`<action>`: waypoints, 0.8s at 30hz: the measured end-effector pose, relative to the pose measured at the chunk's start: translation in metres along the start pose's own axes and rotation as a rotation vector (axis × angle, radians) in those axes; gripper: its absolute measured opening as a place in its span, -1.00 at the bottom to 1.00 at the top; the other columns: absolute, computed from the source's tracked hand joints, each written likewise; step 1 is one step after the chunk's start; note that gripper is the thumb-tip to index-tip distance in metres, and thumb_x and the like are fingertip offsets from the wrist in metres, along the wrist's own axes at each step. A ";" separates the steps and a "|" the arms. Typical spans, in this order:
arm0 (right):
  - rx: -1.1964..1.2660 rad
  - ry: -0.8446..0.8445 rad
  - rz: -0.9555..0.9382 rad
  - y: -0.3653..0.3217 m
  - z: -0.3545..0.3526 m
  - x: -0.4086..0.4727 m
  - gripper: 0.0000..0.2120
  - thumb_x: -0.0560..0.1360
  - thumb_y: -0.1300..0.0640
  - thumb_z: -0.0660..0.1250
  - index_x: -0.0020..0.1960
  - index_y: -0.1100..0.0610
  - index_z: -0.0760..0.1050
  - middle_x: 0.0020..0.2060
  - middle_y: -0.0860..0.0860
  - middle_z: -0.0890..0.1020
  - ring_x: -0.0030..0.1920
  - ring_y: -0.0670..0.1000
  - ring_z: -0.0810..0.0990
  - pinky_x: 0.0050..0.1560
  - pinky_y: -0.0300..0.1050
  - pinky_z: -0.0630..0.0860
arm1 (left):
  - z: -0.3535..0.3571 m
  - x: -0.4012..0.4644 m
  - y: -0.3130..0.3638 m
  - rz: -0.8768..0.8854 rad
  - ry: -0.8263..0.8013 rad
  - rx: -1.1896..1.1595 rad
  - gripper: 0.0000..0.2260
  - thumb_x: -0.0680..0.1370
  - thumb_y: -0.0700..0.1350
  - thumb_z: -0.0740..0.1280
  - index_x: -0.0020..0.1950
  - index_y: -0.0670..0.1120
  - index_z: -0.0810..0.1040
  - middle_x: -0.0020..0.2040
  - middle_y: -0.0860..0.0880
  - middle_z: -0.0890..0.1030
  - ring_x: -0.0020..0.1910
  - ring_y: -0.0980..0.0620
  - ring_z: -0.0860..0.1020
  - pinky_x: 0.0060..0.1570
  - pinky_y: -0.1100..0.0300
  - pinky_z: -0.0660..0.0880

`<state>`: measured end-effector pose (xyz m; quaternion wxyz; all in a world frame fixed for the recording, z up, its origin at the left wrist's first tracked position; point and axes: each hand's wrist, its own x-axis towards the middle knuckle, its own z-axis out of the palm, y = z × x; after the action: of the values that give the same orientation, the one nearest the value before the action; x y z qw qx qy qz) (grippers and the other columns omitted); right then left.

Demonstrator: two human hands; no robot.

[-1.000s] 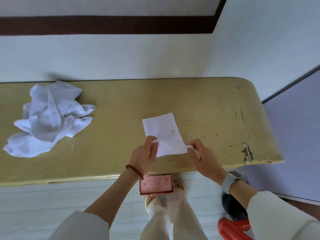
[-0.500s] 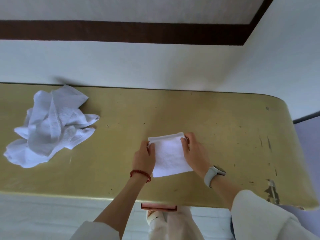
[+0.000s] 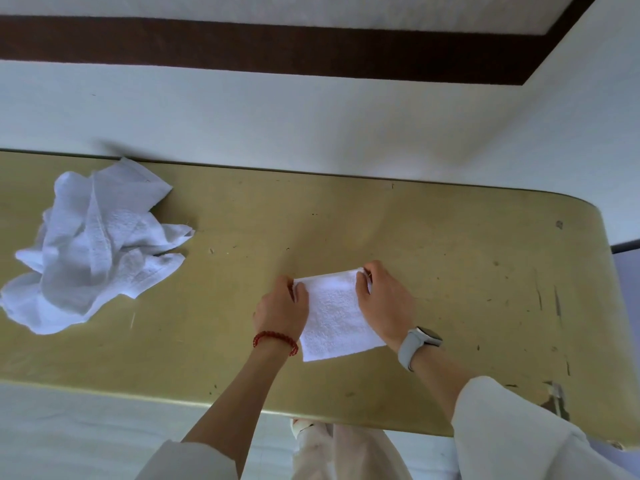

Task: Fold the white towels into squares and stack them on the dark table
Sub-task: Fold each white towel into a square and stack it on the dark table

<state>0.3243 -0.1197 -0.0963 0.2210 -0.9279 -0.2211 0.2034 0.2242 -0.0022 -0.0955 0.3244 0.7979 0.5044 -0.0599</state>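
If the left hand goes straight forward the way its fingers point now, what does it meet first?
Past the folded towel that the left hand pinches, only bare table, then probably the white wall. The towel pile lies well aside.

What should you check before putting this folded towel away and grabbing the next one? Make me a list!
1. Folded towel lies flat on the table: ok.
2. It looks square: roughly, ok.
3. Far corners lined up under left hand and right hand: cannot tell, fingers cover them.
4. Stack already started to put it on: not ok, none in view.
5. More towels left in the crumpled pile: ok.
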 end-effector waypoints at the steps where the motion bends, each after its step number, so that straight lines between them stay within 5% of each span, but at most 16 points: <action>1: -0.017 0.005 0.006 0.000 0.001 0.001 -0.80 0.59 0.07 0.07 -0.03 0.17 0.39 -0.30 -0.04 0.45 -0.35 0.01 0.43 -0.38 -0.15 0.31 | -0.001 0.000 0.000 0.004 -0.005 0.037 -0.85 0.58 0.00 0.10 -0.11 -0.05 0.35 -0.29 -0.04 0.53 -0.25 -0.10 0.49 -0.21 0.15 0.36; 13: 0.029 0.067 0.123 -0.005 0.006 0.004 -0.79 0.59 0.04 0.07 -0.03 0.18 0.33 -0.43 -0.05 0.43 -0.43 0.03 0.45 -0.45 -0.13 0.34 | -0.005 0.007 0.004 -0.067 -0.053 0.183 -0.77 0.58 0.08 0.07 -0.09 -0.04 0.40 -0.19 -0.04 0.55 -0.20 -0.08 0.48 -0.15 0.16 0.36; 17: 0.170 0.132 0.188 -0.006 -0.001 0.000 -0.76 0.57 0.06 0.15 0.12 0.21 0.36 -0.13 0.04 0.54 -0.30 0.06 0.51 -0.34 -0.08 0.42 | -0.006 0.004 0.000 -0.072 0.036 -0.064 -0.77 0.56 0.08 0.15 -0.02 -0.06 0.44 -0.19 0.01 0.56 -0.18 -0.04 0.53 -0.14 0.14 0.44; 21: -0.169 0.440 -0.286 0.004 0.000 -0.022 -0.73 0.46 0.20 0.08 0.11 0.16 0.42 0.00 0.09 0.53 -0.04 0.10 0.54 -0.02 0.02 0.41 | -0.001 -0.018 -0.022 0.438 0.338 -0.088 -0.79 0.52 -0.17 0.15 0.06 -0.20 0.52 -0.01 -0.11 0.57 -0.07 -0.10 0.52 -0.12 0.14 0.44; 24: -0.355 0.321 -0.637 0.009 0.016 -0.036 -0.63 0.40 0.26 0.16 0.20 0.20 0.44 0.20 0.11 0.49 0.22 0.09 0.45 0.27 0.16 0.30 | 0.015 -0.028 -0.038 0.755 0.343 0.163 -0.69 0.48 -0.19 0.12 0.15 -0.18 0.53 0.16 -0.13 0.58 0.17 -0.05 0.46 0.04 0.11 0.34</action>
<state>0.2898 -0.1399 -0.1040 0.1411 -0.8565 -0.4923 -0.0645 0.1822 -0.0214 -0.1124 0.1708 0.9482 0.2169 0.1571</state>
